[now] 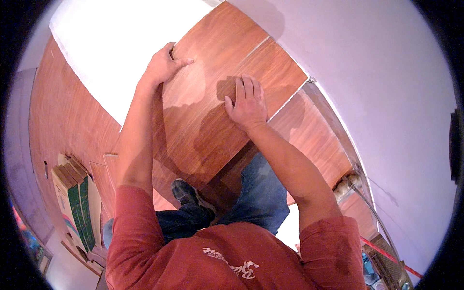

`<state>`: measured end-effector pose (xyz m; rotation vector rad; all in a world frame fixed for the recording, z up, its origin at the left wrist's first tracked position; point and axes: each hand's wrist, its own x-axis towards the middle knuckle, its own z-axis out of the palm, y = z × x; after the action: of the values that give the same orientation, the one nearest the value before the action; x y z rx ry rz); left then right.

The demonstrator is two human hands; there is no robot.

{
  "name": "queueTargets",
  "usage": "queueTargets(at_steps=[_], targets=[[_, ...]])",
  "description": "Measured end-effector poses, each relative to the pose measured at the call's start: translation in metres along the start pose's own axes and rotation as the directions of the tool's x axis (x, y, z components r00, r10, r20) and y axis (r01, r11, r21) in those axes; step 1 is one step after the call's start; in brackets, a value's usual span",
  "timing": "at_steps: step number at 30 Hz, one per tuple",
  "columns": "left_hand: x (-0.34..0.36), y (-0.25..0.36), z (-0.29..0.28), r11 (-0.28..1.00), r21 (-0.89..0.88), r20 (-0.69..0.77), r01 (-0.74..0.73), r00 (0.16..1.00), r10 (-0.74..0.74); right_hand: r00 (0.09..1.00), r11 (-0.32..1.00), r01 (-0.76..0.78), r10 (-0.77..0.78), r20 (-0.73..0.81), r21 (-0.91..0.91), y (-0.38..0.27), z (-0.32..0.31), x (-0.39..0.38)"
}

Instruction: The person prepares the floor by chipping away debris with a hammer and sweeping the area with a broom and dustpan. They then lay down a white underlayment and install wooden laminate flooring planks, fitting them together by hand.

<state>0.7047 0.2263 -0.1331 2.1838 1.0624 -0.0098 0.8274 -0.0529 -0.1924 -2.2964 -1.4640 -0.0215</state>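
A broad reddish-brown wood-grain floor plank (193, 106) lies at a slant before me, casting a shadow along its left side. My left hand (163, 66) grips its left edge, thumb on top and fingers curled over the rim. On the face of the plank, toward its right side, my right hand (248, 102) rests palm down with the fingers stretched out. Beside those fingers is a darker patch, apparently shadow. Past the right hand, a pale seam parts the held plank from another plank (278, 63) along the wall.
White underlay sheet (111, 43) spreads at the far left, bordered by laid wood-grain flooring (63, 111). Green-and-white plank packs (77, 203) stand at the left. A pale wall (386, 87) curves along the right. Near it are a cable (374, 210) and a box of tools (386, 261).
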Motion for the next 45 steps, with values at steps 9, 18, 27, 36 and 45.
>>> queueTargets(at_steps=[9, 18, 27, 36, 45], targets=[[0.011, -0.017, 0.005, 0.997, 0.058, -0.04, -0.05, 0.998, 0.052, 1.0, 1.0, -0.014, 0.014, 0.021, 0.01, -0.003, -0.003, 0.001], [0.01, -0.018, 0.003, 0.996, 0.047, -0.037, -0.07, 0.997, 0.072, 0.999, 1.0, 0.019, -0.018, -0.03, 0.014, -0.002, 0.002, 0.002], [0.004, -0.003, -0.002, 0.997, 0.063, -0.018, -0.035, 0.999, 0.036, 1.0, 1.0, 0.017, -0.017, -0.025, 0.005, -0.004, -0.001, 0.003], [0.003, 0.002, -0.002, 0.989, 0.13, -0.015, -0.067, 0.997, 0.069, 1.0, 1.0, -0.003, 0.004, -0.014, 0.029, -0.003, -0.003, 0.002], [0.007, -0.025, 0.007, 0.958, 0.262, -0.067, -0.12, 0.988, 0.142, 0.998, 0.997, 0.034, -0.03, 0.052, -0.076, -0.005, 0.006, 0.003]])
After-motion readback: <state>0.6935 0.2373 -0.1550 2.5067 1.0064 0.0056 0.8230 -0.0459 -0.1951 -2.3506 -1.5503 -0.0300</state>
